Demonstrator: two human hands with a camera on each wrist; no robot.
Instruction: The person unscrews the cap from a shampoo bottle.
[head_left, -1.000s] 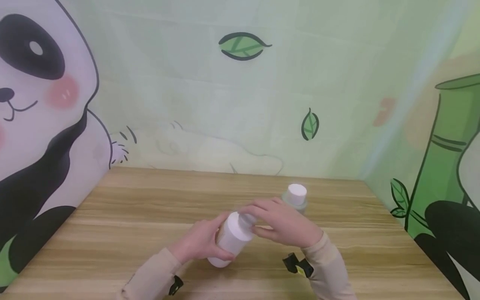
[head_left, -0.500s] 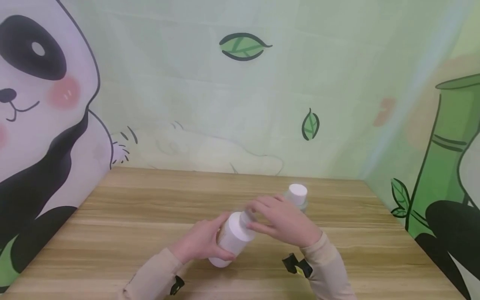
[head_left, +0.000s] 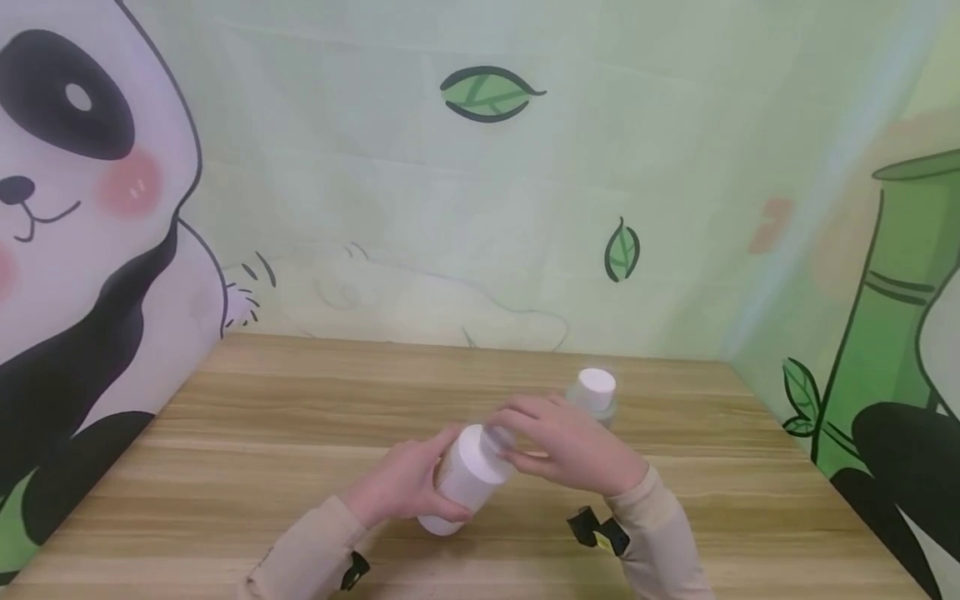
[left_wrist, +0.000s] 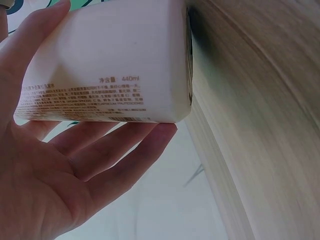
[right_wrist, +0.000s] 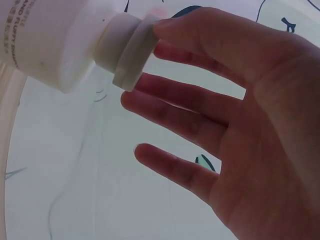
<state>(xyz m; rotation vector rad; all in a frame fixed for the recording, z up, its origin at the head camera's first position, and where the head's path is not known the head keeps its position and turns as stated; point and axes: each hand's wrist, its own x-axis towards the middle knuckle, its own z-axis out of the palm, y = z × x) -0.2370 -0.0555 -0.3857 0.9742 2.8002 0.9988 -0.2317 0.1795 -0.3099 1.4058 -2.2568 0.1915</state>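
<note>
A white bottle (head_left: 469,482) leans over the table, its neck pointing up and to the right. My left hand (head_left: 397,482) grips the body, thumb on the near side. In the left wrist view, small brown print and "440ml" show on the bottle (left_wrist: 110,55), whose base is close to the wood. My right hand (head_left: 573,446) holds the white cap (right_wrist: 136,57) between thumb and fingers. The right wrist view shows the thumb on the cap's top edge, two fingertips at its lower side and the little finger held away.
Behind my right hand stands a second bottle (head_left: 596,392) with a white cap and a pale greenish body, partly hidden. The wooden table (head_left: 300,400) ends at a cloth backdrop (head_left: 360,183) printed with pandas, leaves and bamboo.
My right fingers have shifted slightly around the cap, away from the bottle's shoulder and back again. The left hand and bottle stay nearly in place.
</note>
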